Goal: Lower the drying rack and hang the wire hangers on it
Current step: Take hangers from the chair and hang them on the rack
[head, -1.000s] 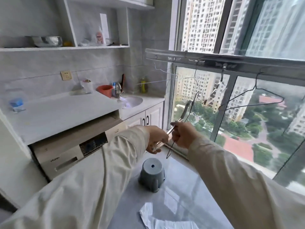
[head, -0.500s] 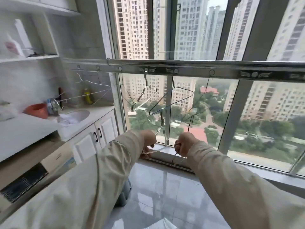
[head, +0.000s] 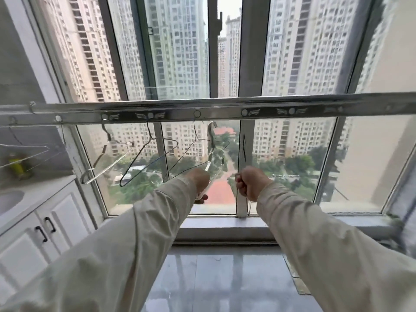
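The metal drying rack bar [head: 225, 109] runs across the view at chest height in front of the window. Several hangers hang from its holes: a pale thick one [head: 105, 158] at left, a dark wire hanger [head: 146, 163] beside it, and another wire hanger [head: 193, 149] at the middle. My left hand [head: 199, 180] is shut on a silver hanger [head: 211, 145] whose hook points up just below the bar. My right hand [head: 251, 184] is a fist around a thin dark wire hanger [head: 244, 149] that stands upright under the bar.
A large window [head: 180, 52] with a grey sill [head: 225, 228] faces tall buildings. White cabinets [head: 33, 233] with a sink [head: 9, 199] stand at the left. A further hanger [head: 24, 152] hangs at far left. Glossy tiled floor [head: 213, 278] lies below.
The view has swung right and up, away from the washing machine and stool, to face the window. Both hands rose toward the bar with their hangers.
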The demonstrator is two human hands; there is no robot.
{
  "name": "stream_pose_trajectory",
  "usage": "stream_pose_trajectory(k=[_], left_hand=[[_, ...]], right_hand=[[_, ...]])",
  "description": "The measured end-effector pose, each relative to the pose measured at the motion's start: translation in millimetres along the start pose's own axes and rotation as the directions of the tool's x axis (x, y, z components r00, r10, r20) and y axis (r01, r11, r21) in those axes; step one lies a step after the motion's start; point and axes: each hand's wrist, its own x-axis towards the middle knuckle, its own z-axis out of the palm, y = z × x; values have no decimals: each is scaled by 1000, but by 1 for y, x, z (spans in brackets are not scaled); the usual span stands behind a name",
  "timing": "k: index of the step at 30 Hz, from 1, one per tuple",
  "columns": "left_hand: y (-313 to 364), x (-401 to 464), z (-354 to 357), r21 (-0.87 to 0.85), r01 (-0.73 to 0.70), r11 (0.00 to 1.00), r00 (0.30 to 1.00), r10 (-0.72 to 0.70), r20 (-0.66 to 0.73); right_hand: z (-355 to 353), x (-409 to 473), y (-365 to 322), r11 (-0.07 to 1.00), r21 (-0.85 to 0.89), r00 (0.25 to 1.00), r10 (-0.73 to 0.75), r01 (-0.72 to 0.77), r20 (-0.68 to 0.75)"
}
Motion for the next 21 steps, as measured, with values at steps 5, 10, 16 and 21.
stream_pose_trajectory(k=[5,10,16,21], left_hand=[[69,46,51,21,-75,997,997,75,-26],[120,87,91,19,-57,998,998,58,-32],[155,129,126,-17,-72,997,996,71,-56],[172,151,141,-71,26,997,998,-30,-58]], right_hand=[[-57,49,-42,999,30,999,-25,24,21],[-105,94,-76,995,80,997,-62,58,43],[-144,132,-91,995,83,996,-67,63,53],[-161,148,-95,996,35,996,-79,77,33]])
